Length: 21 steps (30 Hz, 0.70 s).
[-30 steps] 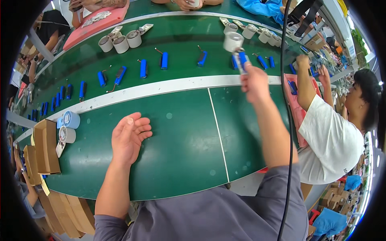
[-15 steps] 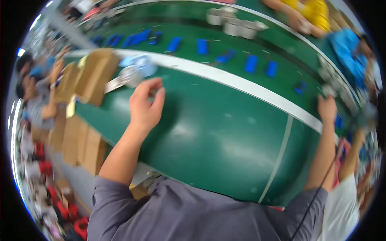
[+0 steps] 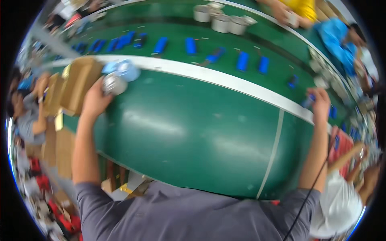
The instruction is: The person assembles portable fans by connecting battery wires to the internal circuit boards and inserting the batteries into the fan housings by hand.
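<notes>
- Green worktop fills the near middle, with a thin white line crossing its right part and a white strip along its far edge.
- Beyond the strip runs a green belt, bearing a loose row of blue packs, some with thin leads; at its far side stands a group of white cups.
- Left hand: thumb and fingers are parted around the near left side of a white cup at the worktop's far left; I cannot tell whether they press on it.
- Just beyond that cup is a light-blue cup; an open cardboard box stands to the left.
- Right hand: over the strip at the far right, fingertips together, pinching a small blue piece, blurred.
- Near it, on the far side, is another pale cup.
- At right, a co-worker's white shirt shows beside a red tray; at far right, another person wears a yellow top.
</notes>
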{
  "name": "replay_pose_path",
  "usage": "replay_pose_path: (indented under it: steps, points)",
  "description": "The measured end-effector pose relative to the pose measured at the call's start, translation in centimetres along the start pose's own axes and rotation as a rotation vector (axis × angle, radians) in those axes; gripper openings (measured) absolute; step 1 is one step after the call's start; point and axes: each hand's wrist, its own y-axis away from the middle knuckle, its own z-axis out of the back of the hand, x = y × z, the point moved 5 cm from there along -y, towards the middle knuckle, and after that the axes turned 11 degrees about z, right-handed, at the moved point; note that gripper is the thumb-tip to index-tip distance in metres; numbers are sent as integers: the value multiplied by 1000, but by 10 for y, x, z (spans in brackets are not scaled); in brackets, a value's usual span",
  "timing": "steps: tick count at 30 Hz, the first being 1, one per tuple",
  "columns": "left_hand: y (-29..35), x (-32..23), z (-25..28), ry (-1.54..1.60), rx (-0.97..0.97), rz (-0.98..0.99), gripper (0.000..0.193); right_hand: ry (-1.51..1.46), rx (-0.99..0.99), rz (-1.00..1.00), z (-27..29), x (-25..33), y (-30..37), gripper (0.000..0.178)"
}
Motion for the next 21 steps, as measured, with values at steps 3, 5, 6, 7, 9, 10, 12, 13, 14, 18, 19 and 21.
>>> replay_pose_path:
  steps: [3,5,6,7,9,10,12,13,14,18,19,21]
  points:
    - [24,4,4,46,46,43,31,-480,114,26,-58,59,42,13]
    - [36,-2,-6,178,63,-30,31,-654,302,-32,-91,94,75,13]
    - [46,-22,-14,459,227,73,30,-723,364,-84,-103,110,93,12]
    - [60,-43,-20,728,383,187,29,-754,432,-105,-113,118,108,11]
    - [83,-101,-33,1065,500,204,27,-803,532,-230,-131,133,136,11]
    - [95,-132,-40,1169,552,205,26,-812,572,-215,-138,136,148,12]
    - [113,-177,-58,1294,685,163,25,-815,696,-167,-150,146,167,13]
    - [121,-190,-68,1315,779,117,26,-826,714,-169,-156,150,177,13]
    - [129,-206,-73,1342,832,135,24,-783,704,-112,-159,153,184,13]
    - [152,-230,-78,1478,911,130,14,-645,654,25,-167,163,205,11]
    - [154,-229,-80,1479,922,131,14,-583,620,100,-166,165,208,10]
    - [154,-224,-84,1410,910,59,12,-398,514,246,-164,173,212,6]
